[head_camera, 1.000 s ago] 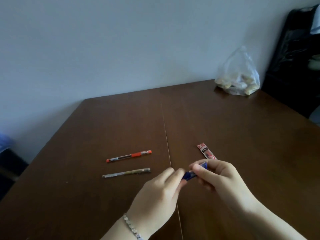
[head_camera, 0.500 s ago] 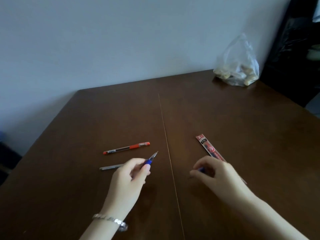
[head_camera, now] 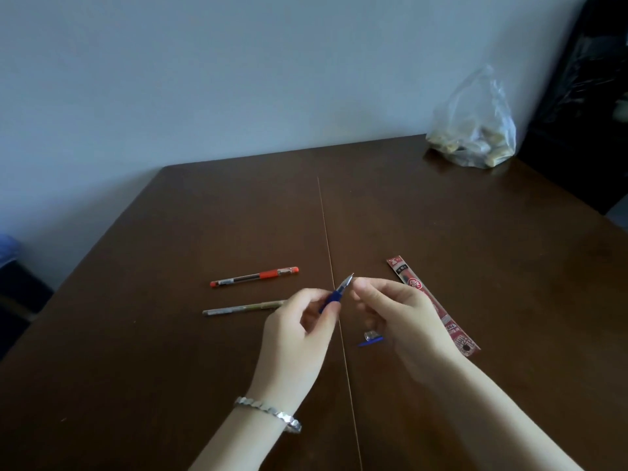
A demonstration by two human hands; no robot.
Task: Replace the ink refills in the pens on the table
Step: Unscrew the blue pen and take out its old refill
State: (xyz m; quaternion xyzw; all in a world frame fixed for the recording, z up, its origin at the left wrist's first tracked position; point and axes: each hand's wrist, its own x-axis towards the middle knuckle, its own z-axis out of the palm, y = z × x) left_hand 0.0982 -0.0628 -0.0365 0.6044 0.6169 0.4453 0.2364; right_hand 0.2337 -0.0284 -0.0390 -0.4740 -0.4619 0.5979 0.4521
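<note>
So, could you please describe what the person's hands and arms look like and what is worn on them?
Both hands are bare, without gloves: the left hand and right hand. Both forearms are uncovered; no sleeves show. The left wrist carries a silvery bracelet of small faceted links. The right wrist carries nothing.

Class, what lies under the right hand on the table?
A small blue cap lies beneath the right hand. The refill packet runs under the hand's far side; part of the packet is covered.
</note>
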